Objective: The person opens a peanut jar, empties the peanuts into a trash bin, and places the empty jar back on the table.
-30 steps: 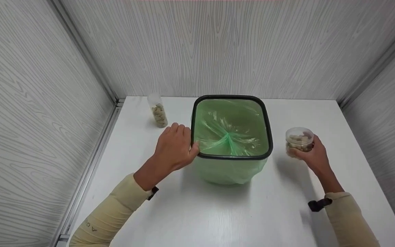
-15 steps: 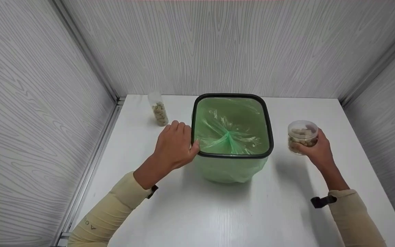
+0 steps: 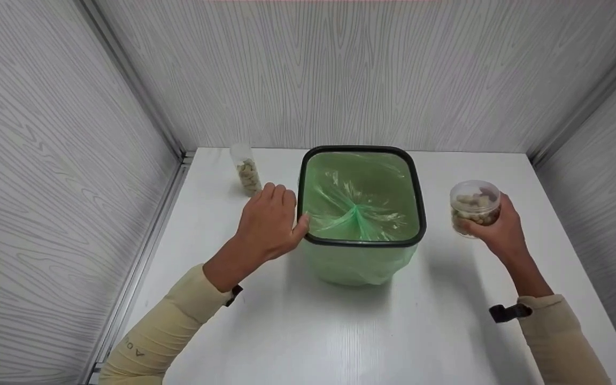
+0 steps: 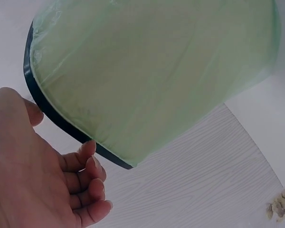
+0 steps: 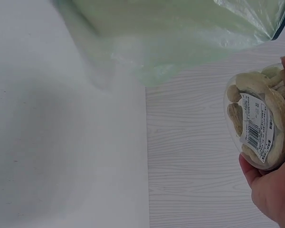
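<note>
A square trash bin with a black rim (image 3: 364,243) and a green plastic liner (image 3: 361,264) stands mid-table, its bag gathered in the middle. At the bin's left front corner is my left hand (image 3: 268,222), fingers loosely bent, thumb and index fingertips right at the rim in the left wrist view. My right hand (image 3: 500,230) holds a clear round plastic jar (image 3: 474,206) above the table, right of the bin. Whole peanuts in the shell (image 5: 275,114) fill much of it, and a white printed label (image 5: 257,126) shows on its bottom.
A tall clear jar (image 3: 242,155) partly filled with similar pale pieces stands at the back left, just beyond my left hand's knuckles. White wood-grain panels (image 3: 308,69) enclose the white table (image 3: 340,337) at the back and both sides.
My right hand has raised the jar and moved it slightly right and away. My left hand has eased a little left and up, its thumb drawing back from the bin's rim.
</note>
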`<move>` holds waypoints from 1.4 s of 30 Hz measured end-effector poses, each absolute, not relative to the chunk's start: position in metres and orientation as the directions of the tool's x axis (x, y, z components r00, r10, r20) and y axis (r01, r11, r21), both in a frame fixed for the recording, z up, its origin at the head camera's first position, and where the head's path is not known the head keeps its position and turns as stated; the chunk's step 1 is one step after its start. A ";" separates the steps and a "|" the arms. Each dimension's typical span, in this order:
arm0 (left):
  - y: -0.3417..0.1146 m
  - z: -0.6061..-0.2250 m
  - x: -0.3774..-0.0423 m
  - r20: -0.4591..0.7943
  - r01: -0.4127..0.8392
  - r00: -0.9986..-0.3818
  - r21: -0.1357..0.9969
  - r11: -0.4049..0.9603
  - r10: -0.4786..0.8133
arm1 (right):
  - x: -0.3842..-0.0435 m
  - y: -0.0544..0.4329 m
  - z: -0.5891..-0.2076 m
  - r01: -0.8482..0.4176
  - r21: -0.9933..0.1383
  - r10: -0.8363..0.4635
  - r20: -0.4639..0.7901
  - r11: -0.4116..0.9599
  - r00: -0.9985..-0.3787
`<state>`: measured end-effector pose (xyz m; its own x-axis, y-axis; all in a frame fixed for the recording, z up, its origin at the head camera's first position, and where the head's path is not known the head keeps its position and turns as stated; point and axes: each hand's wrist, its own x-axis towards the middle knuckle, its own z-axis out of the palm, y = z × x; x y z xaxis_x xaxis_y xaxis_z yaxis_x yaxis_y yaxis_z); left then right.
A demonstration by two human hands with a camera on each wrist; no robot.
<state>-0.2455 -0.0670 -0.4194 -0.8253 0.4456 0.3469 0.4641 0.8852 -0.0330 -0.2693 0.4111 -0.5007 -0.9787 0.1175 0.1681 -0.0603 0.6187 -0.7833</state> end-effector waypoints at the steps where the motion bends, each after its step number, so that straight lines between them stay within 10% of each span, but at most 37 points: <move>1: -0.067 -0.418 -0.246 0.347 0.465 -0.825 -0.033 0.885 0.447 | -0.268 0.411 -0.499 -0.066 -0.781 0.117 0.176 0.621 -0.978; 42: -0.048 -0.386 -0.260 0.431 0.640 -0.709 0.062 0.766 0.558 | -0.252 0.365 -0.433 -0.456 -0.729 -0.027 0.516 0.511 -0.856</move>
